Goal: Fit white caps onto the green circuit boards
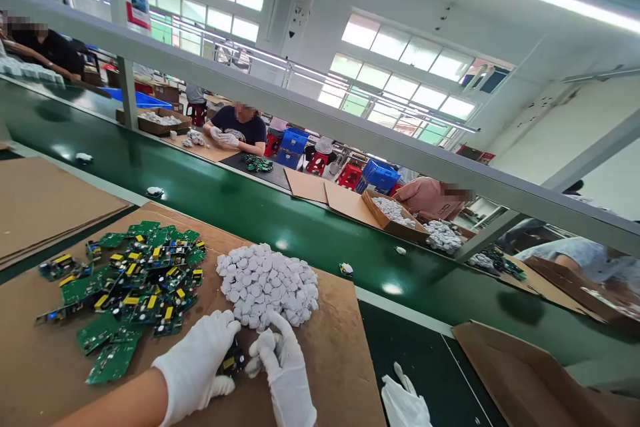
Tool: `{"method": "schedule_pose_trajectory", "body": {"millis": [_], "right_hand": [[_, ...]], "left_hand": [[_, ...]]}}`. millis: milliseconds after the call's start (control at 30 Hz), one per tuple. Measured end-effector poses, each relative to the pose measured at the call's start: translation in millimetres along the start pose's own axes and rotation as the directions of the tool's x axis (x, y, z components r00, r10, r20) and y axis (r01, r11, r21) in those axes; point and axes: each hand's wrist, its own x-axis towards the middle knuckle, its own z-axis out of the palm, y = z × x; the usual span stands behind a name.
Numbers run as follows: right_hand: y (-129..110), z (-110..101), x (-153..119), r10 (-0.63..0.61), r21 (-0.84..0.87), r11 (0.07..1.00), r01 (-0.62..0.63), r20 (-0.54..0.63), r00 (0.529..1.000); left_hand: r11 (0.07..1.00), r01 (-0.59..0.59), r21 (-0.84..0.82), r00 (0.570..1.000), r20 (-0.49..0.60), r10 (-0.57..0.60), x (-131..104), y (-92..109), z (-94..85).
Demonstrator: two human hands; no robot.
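Observation:
On the brown cardboard sheet [340, 347], my white-gloved left hand [200, 360] grips a small dark circuit board [231, 359] with a yellow part on it. My gloved right hand [283, 367] is just right of that board, its index finger reaching to the near edge of a heap of small white pieces [267, 283]. Its other fingers are curled; whether they hold a piece is too small to tell. Left of the heap lies a spread pile of green circuit boards [145, 273] with yellow parts.
Beyond the cardboard runs a green conveyor belt [300, 240] carrying small boards with white pieces. A metal rail [310, 123] crosses above it. An open cardboard box [540, 373] and a white glove [404, 400] are at right. Several people sit across the belt.

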Motion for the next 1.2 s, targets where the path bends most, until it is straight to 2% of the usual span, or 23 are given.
{"method": "schedule_pose_trajectory", "body": {"millis": [167, 333, 500, 667, 967, 1067, 1200], "right_hand": [[9, 7, -2, -0.063, -0.105, 0.993, 0.061, -0.011, 0.998], [5, 9, -3, -0.173, -0.272, 0.949, 0.159, -0.028, 0.984], [-4, 18, -4, -0.187, -0.453, 0.876, 0.164, -0.006, 0.982], [-12, 24, -4, -0.200, -0.621, 0.761, 0.186, 0.048, 0.979], [-18, 21, -5, -0.147, -0.800, 0.552, 0.236, 0.186, 0.972], [-27, 21, -6, -0.116, -0.811, 0.532, 0.244, 0.216, 0.970], [-37, 22, -8, -0.040, -0.803, 0.564, 0.196, 0.210, 0.977]], "left_hand": [[0.999, 0.040, 0.006, 0.998, -0.045, -0.039, 1, 0, 7.4], [1.000, 0.029, 0.009, 0.996, -0.090, -0.028, 0, -1, 11.4], [1.000, 0.002, -0.030, 0.994, -0.107, -0.006, 5, -6, 21.9], [0.998, 0.000, -0.055, 0.992, -0.123, -0.007, 8, -10, 27.5], [0.997, 0.008, -0.080, 0.993, -0.113, -0.017, 6, -8, 22.5], [0.996, 0.004, -0.091, 0.993, -0.117, -0.015, 7, -9, 22.6], [0.995, 0.004, -0.103, 0.992, -0.124, -0.017, 8, -10, 23.8]]}}
